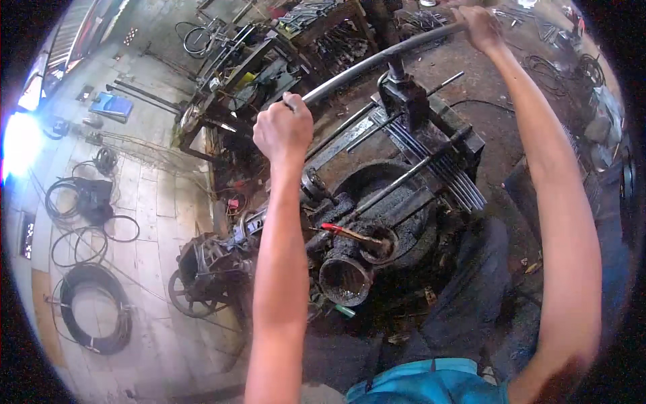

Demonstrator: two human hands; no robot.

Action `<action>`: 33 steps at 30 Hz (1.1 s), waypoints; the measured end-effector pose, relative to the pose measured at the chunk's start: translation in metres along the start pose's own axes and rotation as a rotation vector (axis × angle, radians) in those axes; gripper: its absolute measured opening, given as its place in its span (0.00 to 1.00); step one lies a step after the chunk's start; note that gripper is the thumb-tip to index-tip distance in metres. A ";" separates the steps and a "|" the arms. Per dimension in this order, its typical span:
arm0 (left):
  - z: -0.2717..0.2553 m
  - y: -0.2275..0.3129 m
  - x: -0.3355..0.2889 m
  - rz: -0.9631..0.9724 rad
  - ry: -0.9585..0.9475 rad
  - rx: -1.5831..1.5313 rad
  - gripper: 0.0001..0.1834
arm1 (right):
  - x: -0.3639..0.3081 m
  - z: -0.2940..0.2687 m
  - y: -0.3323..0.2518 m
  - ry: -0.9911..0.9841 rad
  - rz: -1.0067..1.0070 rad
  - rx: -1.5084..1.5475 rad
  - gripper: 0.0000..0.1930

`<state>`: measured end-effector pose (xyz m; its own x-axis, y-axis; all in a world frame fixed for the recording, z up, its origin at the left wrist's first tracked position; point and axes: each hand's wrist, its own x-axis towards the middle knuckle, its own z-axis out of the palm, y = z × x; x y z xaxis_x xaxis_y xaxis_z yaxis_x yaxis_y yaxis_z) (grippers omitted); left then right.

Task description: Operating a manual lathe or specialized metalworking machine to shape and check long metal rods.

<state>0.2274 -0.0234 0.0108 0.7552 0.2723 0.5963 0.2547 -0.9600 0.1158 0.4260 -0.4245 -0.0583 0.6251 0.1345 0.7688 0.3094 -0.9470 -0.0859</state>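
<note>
My left hand (pixel 284 128) is closed around the near left end of a long grey metal bar (pixel 377 62). At its far right end, my right hand (pixel 480 28) grips the same bar, with that arm stretched forward. The bar crosses the top of an upright screw on a dark, greasy clamp block (pixel 406 97). Beneath the block lie several thin metal rods (pixel 447 172), side by side. Nearer to me, a red-handled brush (pixel 353 234) leans in a grimy round cup (pixel 385 250), beside a second open cup (pixel 344 279).
A dark round basin (pixel 367 176) sits under the frame. Left of it stands a machine with a handwheel (pixel 192 296). A coiled black hose (pixel 94 306) and loose cables lie on the pale floor. Metal stock fills a cluttered bench (pixel 269 74) at the back. Bright light glares at far left.
</note>
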 end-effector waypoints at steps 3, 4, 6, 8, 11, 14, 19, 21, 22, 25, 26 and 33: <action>0.000 -0.008 -0.001 -0.003 0.053 0.009 0.30 | -0.002 -0.012 -0.017 -0.093 0.076 -0.031 0.12; -0.001 -0.011 -0.002 -0.004 0.060 0.004 0.30 | -0.002 -0.012 -0.018 -0.086 0.073 -0.035 0.12; 0.002 -0.007 -0.006 -0.016 0.029 -0.007 0.30 | -0.011 -0.002 -0.006 0.071 0.033 -0.145 0.21; 0.005 -0.012 -0.015 -0.074 -0.098 -0.095 0.33 | -0.013 -0.006 -0.015 -0.017 0.122 -0.157 0.30; 0.002 -0.040 -0.029 -0.104 -0.099 -0.187 0.32 | 0.003 -0.037 -0.073 -0.137 0.250 -0.139 0.29; -0.005 -0.060 -0.033 -0.034 -0.189 -0.392 0.29 | 0.025 -0.071 -0.110 -0.694 -0.343 -0.341 0.22; -0.014 -0.065 -0.035 -0.036 -0.337 -0.465 0.27 | -0.004 -0.059 -0.221 -0.623 -0.094 0.005 0.24; -0.013 -0.076 -0.034 -0.004 -0.307 -0.498 0.29 | -0.017 -0.085 -0.276 -0.600 0.113 0.153 0.32; -0.015 -0.076 -0.033 -0.026 -0.398 -0.583 0.30 | -0.020 -0.091 -0.285 -0.635 0.088 0.211 0.35; -0.004 -0.096 -0.037 -0.112 -0.386 -0.911 0.33 | -0.029 -0.098 -0.332 -0.639 0.013 0.309 0.34; -0.004 -0.095 -0.042 -0.106 -0.387 -0.902 0.33 | -0.035 -0.098 -0.339 -0.624 -0.020 0.305 0.33; -0.023 -0.140 -0.056 -0.404 -0.495 -1.041 0.41 | -0.053 -0.103 -0.357 -0.513 -0.057 0.403 0.28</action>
<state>0.1352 0.0946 -0.0207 0.9400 0.3398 0.0297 0.0904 -0.3322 0.9389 0.2089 -0.1233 -0.0031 0.8313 0.3979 0.3881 0.5344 -0.7642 -0.3612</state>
